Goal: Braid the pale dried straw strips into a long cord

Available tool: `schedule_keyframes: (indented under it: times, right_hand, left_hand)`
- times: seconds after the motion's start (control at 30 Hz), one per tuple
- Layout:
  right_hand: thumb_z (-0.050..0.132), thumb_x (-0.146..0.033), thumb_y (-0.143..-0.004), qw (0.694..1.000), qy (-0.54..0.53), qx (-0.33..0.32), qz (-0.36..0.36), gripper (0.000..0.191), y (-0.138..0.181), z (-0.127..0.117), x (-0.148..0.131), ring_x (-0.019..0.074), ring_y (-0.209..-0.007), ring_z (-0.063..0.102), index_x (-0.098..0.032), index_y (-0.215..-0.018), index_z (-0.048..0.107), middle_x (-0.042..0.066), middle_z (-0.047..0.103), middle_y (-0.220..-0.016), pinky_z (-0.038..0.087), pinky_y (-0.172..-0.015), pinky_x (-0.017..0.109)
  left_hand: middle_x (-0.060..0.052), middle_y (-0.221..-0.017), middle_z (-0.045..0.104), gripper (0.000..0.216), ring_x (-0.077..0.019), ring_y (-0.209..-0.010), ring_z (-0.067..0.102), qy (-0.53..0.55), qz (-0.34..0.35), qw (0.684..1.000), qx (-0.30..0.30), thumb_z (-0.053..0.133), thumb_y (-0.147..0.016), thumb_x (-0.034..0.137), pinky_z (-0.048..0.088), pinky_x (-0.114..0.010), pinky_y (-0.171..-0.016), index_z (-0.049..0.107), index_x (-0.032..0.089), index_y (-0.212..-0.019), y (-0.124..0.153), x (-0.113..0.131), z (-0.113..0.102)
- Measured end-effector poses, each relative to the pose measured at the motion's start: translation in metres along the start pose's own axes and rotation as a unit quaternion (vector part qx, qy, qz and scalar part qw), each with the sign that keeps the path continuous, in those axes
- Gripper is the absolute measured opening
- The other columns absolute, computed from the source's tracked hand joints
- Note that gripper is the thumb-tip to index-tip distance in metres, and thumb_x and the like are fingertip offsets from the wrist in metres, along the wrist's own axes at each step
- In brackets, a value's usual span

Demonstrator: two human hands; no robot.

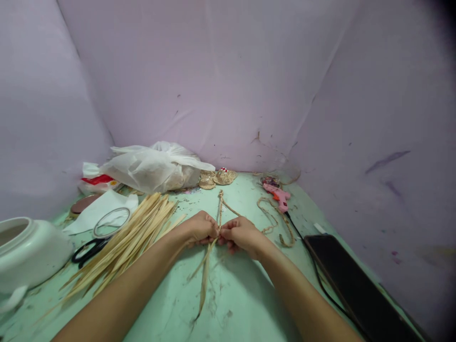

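My left hand [204, 228] and my right hand [240, 232] meet at the middle of the green table, fingers pinched together on a thin braid [220, 209] of dried plant fibre. The braid runs away from me to a knotted far end. From under my fingers loose flat strands [204, 280] hang toward me on the tabletop. A longer stretch of braided cord [265, 209] passes behind my right hand and curls on the table to the right. Beside my left forearm lies a bundle of pale dried strips [142, 242]. My fingertips partly hide the braid where they grip it.
Black-handled scissors [89, 249], a clear ring [112, 222] and a white pot [32, 251] stand left. A white plastic bag [153, 166] and woven pieces [224, 177] lie at the back. Right are a pink glue gun [278, 195], its black cord [313, 266] and a dark phone-like slab [356, 285].
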State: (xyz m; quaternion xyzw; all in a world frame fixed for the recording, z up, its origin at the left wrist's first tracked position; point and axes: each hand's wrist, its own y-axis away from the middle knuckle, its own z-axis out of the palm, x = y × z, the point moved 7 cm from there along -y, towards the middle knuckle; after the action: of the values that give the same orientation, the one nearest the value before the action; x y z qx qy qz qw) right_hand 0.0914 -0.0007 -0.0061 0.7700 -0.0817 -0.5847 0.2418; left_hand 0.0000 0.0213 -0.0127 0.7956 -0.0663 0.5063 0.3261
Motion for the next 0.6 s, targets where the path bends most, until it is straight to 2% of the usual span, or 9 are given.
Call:
schedule_keyframes:
  times: [0.13,0.23,0.37,0.47,0.6]
  right_hand:
    - [0.052,-0.011,-0.057,0.997,0.057,0.045,-0.029,0.01,-0.012,-0.01,0.007,0.0031,-0.03,0.031,-0.014,-0.047,0.052,-0.004,0.048,-0.039,0.026,-0.031,0.016]
    - [0.052,-0.011,-0.055,0.993,0.091,0.058,-0.047,0.008,-0.019,-0.012,0.012,0.0034,-0.031,0.031,-0.014,-0.048,0.055,-0.004,0.048,-0.038,0.024,-0.032,0.017]
    - [0.051,-0.013,-0.054,0.987,0.121,0.077,-0.075,0.008,-0.019,-0.011,0.012,0.004,-0.033,0.031,-0.013,-0.051,0.058,-0.003,0.05,-0.04,0.023,-0.034,0.018]
    - [0.051,-0.014,-0.055,0.99,0.101,0.065,-0.069,0.008,-0.019,-0.01,0.013,0.0036,-0.033,0.029,-0.013,-0.052,0.058,-0.003,0.05,-0.041,0.02,-0.034,0.018]
    - [0.051,-0.014,-0.055,0.995,0.062,0.05,-0.055,0.006,-0.019,-0.009,0.015,0.0033,-0.032,0.027,-0.013,-0.053,0.057,-0.003,0.05,-0.042,0.017,-0.033,0.019]
  left_hand:
    - [0.005,-0.033,0.037,0.005,-0.0048,-0.03,0.026,-0.042,0.002,0.999,0.017,0.044,-0.05,0.014,0.018,-0.019,-0.034,0.048,0.014,-0.047,0.003,0.003,0.0]
    - [0.005,-0.03,0.033,0.008,-0.006,-0.031,0.028,-0.129,-0.015,0.989,0.068,0.043,-0.049,0.013,0.02,-0.02,-0.035,0.047,0.014,-0.042,0.006,0.005,-0.001]
    - [0.004,-0.031,0.035,0.01,-0.0092,-0.034,0.035,-0.216,-0.045,0.967,0.127,0.045,-0.049,0.014,0.024,-0.021,-0.037,0.055,0.013,-0.047,0.005,0.002,-0.006]
    - [0.002,-0.032,0.038,0.012,-0.0113,-0.037,0.04,-0.248,-0.063,0.957,0.136,0.047,-0.05,0.016,0.028,-0.022,-0.039,0.058,0.012,-0.049,0.006,0.001,-0.011]
    - [-0.001,-0.041,0.048,0.01,-0.0138,-0.045,0.048,-0.28,-0.059,0.95,0.126,0.051,-0.051,0.017,0.032,-0.022,-0.044,0.06,0.013,-0.053,0.017,0.013,-0.016]
